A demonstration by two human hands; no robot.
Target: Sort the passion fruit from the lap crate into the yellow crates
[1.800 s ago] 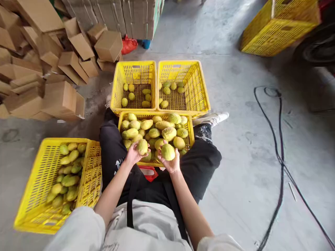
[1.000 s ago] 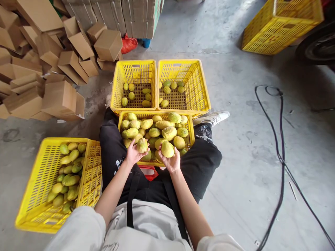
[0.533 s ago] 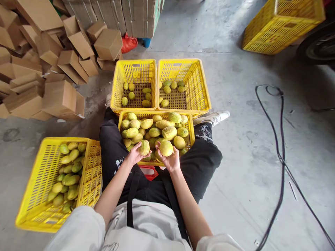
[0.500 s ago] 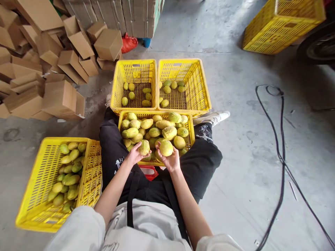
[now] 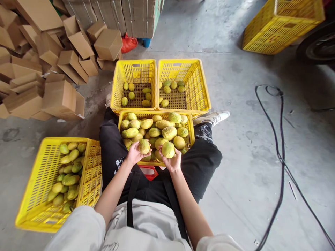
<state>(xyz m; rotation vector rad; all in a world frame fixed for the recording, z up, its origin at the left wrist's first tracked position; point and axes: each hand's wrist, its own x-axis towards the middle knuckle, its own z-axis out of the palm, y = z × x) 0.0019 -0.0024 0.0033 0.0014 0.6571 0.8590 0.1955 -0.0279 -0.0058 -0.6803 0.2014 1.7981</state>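
I sit on the floor with a yellow crate (image 5: 190, 129) full of yellow-green mangoes between my legs. My left hand (image 5: 133, 156) is closed round one mango (image 5: 143, 146) over the crate's near edge. My right hand (image 5: 172, 162) grips a second, rounder mango (image 5: 168, 149) right beside it. Both fruits are held just above the pile, a little apart from each other.
Two yellow crates, the left one (image 5: 117, 87) and the right one (image 5: 201, 87), stand ahead, each with several small mangoes. Another crate (image 5: 36, 181) of greener mangoes is at my left. Cardboard boxes (image 5: 60, 99) pile at the far left. A black cable (image 5: 281, 157) runs along the right floor; an upturned yellow crate (image 5: 280, 28) stands far right.
Both hands have stayed over the crate's near edge, turning their mangoes slightly. The right-hand mango has rolled a little in the fingers. The crates have not moved.
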